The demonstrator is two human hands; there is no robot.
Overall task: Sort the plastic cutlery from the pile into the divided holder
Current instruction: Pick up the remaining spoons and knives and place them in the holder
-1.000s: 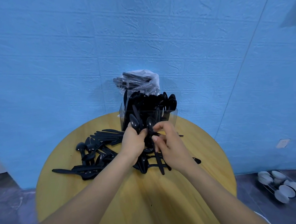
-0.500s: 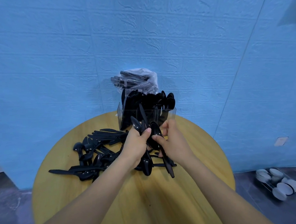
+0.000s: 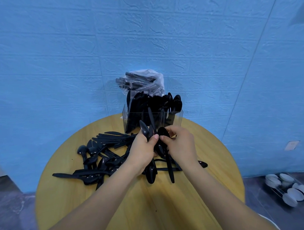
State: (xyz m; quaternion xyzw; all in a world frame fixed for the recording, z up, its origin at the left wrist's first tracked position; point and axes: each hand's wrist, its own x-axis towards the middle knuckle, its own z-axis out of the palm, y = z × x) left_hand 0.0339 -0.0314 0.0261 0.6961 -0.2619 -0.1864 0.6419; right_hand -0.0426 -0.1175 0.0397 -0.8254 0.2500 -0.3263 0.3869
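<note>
A pile of black plastic cutlery (image 3: 100, 159) lies on the left and middle of the round wooden table (image 3: 171, 211). At the table's far edge stands the clear divided holder (image 3: 178, 118), packed with black cutlery. My left hand (image 3: 142, 151) grips a bunch of black spoons (image 3: 146, 130), their bowls pointing up toward the holder. My right hand (image 3: 181, 146) pinches one black spoon (image 3: 163, 132) right beside that bunch, its handle hanging down to the table. Both hands meet just in front of the holder.
A clear plastic bag of wrapped black cutlery (image 3: 142, 81) rests on top of the holder against the blue wall. On the floor at the right lies a wire rack with white bowls (image 3: 289, 188). A wall socket (image 3: 292, 145) sits low on the right.
My right hand has kept its spoon and brought its bowl up against the bunch in my left hand. Both hands stay in front of the holder.
</note>
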